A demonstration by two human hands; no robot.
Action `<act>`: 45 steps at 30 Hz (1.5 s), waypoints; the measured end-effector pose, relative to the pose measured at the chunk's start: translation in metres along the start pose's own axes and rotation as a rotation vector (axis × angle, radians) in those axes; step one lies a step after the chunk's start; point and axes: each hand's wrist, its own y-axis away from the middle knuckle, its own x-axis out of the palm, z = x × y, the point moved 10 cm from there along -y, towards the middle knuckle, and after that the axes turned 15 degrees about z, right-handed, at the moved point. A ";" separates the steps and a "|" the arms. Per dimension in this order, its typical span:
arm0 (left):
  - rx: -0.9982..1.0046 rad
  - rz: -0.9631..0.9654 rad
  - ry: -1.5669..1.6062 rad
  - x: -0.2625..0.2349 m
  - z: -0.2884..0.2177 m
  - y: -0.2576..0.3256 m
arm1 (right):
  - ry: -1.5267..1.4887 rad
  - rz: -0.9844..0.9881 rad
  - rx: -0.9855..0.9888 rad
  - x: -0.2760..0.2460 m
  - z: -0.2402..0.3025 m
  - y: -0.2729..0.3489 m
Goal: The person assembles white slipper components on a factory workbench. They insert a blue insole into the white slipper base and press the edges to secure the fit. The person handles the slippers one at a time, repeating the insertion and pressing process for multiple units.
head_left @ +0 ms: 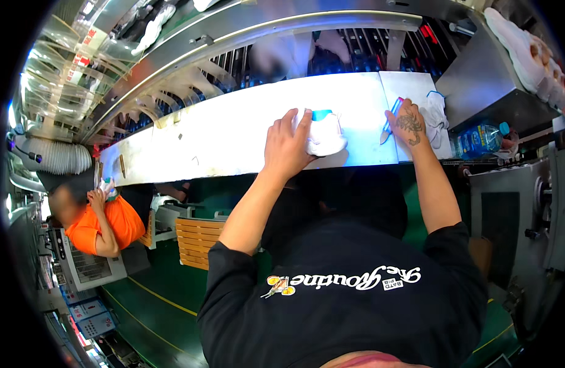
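On the lit white worktop (233, 141) a white shoe (327, 136) stands, with a patch of blue showing at its far opening. My left hand (288, 141) grips it from the left side, thumb and fingers closed round its edge. To the right of the shoe, my right hand (408, 122) holds a slim pencil-shaped tool (387, 130), red and blue, its pointed end turned down toward the worktop and apart from the shoe. Just right of that hand lies a crumpled white cloth (437, 116).
A conveyor with dark rollers (356, 52) runs beyond the worktop behind a metal rail. White shoes (530, 58) rest on a metal housing at the upper right. A blue-labelled bottle (481, 140) lies at the right end. Far left, a person in orange (107, 227) holds something pale.
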 end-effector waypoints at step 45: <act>-0.033 -0.136 0.002 0.021 -0.009 0.029 | -1.384 -0.067 -0.636 0.006 0.086 0.074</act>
